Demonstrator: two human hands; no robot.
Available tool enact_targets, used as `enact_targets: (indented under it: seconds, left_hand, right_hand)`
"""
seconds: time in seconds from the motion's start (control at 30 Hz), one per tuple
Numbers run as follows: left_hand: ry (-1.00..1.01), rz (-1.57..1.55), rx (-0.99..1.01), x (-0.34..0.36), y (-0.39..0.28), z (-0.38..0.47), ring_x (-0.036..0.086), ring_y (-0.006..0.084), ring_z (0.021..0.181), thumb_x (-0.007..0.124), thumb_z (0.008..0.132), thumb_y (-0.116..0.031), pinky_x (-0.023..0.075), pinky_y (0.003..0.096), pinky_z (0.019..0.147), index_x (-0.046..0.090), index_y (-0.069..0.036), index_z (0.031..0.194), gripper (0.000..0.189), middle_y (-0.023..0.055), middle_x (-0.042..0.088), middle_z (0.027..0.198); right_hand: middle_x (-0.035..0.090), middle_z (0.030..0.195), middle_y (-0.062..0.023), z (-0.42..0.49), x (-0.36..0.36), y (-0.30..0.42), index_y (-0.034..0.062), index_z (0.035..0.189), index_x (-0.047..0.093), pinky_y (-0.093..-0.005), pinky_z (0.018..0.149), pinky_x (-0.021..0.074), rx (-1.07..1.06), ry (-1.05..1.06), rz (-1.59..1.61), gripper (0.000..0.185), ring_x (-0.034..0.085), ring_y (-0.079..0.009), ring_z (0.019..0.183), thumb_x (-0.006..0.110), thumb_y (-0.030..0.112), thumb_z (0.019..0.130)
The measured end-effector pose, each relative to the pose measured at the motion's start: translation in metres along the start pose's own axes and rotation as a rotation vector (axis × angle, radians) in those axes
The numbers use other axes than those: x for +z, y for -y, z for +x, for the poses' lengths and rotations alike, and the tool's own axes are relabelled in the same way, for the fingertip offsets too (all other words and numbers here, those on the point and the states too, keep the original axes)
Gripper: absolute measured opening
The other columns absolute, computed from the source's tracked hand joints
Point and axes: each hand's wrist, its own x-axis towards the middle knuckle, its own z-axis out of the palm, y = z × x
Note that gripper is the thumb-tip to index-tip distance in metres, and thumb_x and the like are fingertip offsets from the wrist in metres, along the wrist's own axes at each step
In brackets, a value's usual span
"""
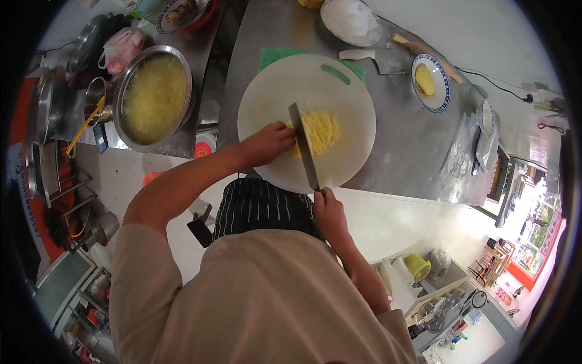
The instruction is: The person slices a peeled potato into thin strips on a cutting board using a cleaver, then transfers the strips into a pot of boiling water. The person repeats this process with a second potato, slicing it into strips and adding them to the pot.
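Observation:
My right hand (329, 210) grips the handle of a cleaver (303, 145), whose blade stands on edge across a round white cutting board (268, 86). To the left of the blade, my left hand (270, 143) presses with bent fingertips on pale yellow potato slices (295, 151), which the fingers and blade partly hide. Fine potato shreds (323, 132) lie in a heap against the blade's right side. The board rests on a green cloth (277, 55), and a green-edged slot marks its upper right.
A metal basin (119, 111) of yellow shreds in liquid stands on the left counter. Behind the board lie a second cleaver (391, 61) and a wooden rolling pin (427, 54). A blue-rimmed bowl (443, 98) at right holds a peeled potato (424, 79). Farther back sits a bowl of white powder (352, 22).

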Motion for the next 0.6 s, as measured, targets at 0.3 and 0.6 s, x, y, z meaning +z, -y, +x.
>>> enact_targets:
  seconds: [0.3, 0.6]
  left_hand:
    - [-0.08, -0.056, 0.015, 0.0034, 0.0023, -0.0031, 0.057, 0.0316, 0.103, 0.058, 0.084, -0.01, 0.0492, 0.0379, 0.093, 0.067, -0.004, 0.1, 0.019, 0.0102, 0.061, 0.112]
    - [-0.021, 0.053, 0.058, 0.0042, 0.004, -0.0042, 0.057, 0.0318, 0.103, 0.058, 0.084, -0.011, 0.0493, 0.0379, 0.093, 0.066, -0.004, 0.101, 0.02, 0.01, 0.06, 0.108]
  right_hand:
    - [0.068, 0.088, -0.0299, 0.0007, 0.002, 0.0004, 0.002, 0.106, 0.052, -0.0588, 0.075, 0.0466, -0.044, 0.015, 0.005, 0.032, 0.061, -0.0543, 0.09, 0.048, 0.034, 0.107]
    - [0.068, 0.089, -0.031, -0.0012, 0.0072, 0.0, 0.0013, 0.107, 0.053, -0.059, 0.076, 0.0477, 0.023, 0.02, 0.005, 0.033, 0.061, -0.0551, 0.091, 0.049, 0.034, 0.106]
